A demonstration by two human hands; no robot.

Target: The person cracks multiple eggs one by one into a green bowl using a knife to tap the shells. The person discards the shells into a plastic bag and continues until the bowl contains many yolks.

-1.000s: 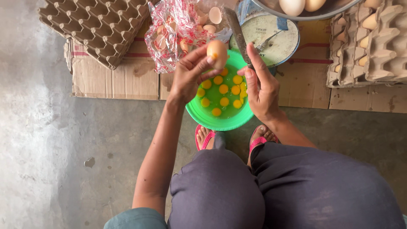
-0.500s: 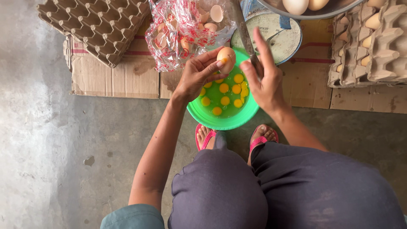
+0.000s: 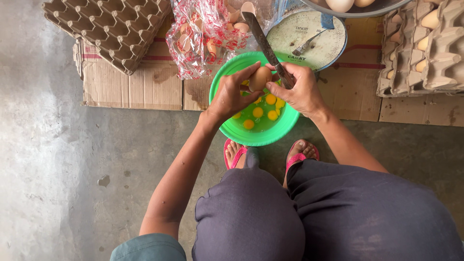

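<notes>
Soft, even daylight | faint shadows lay under the arms | view was sharp, no glare | slight wide-angle bending at edges

A bowl (image 3: 256,137) is sitting on the floor (image 3: 72,159) just in front of the person's feet (image 3: 268,154), partly overlapping the near edge of flattened cardboard (image 3: 145,87) that is lying on the floor. Yolks (image 3: 265,108) are lying in the bowl. The left hand (image 3: 232,94) is holding an egg (image 3: 260,78) over the bowl, and the right hand (image 3: 299,89), just right of it, is gripping a knife (image 3: 266,46) whose blade is pointing away over the far rim. Behind the bowl a bag of eggshells (image 3: 203,36) is lying to the left and a scale (image 3: 309,36) is standing to the right. Empty egg trays (image 3: 106,29) are stacked at the cardboard's far left corner; filled trays (image 3: 425,48) are standing at its right end.
</notes>
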